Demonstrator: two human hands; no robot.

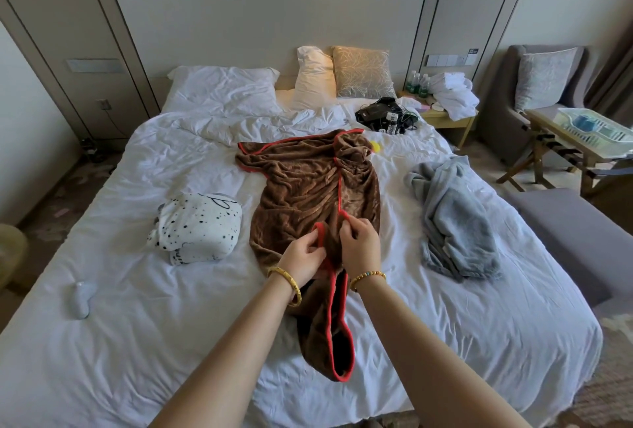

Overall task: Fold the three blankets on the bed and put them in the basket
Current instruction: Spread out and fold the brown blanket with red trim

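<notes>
Both the left hand [306, 255] and right hand [359, 242] pinch the red hem of the soft, limp brown blanket [301, 194], best gripped at its corners, between 2 other blankets.

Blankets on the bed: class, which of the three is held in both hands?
The brown blanket with red trim, in the middle. Both hands grip its edge; the white spotted blanket and the grey blanket lie untouched on either side.
</notes>
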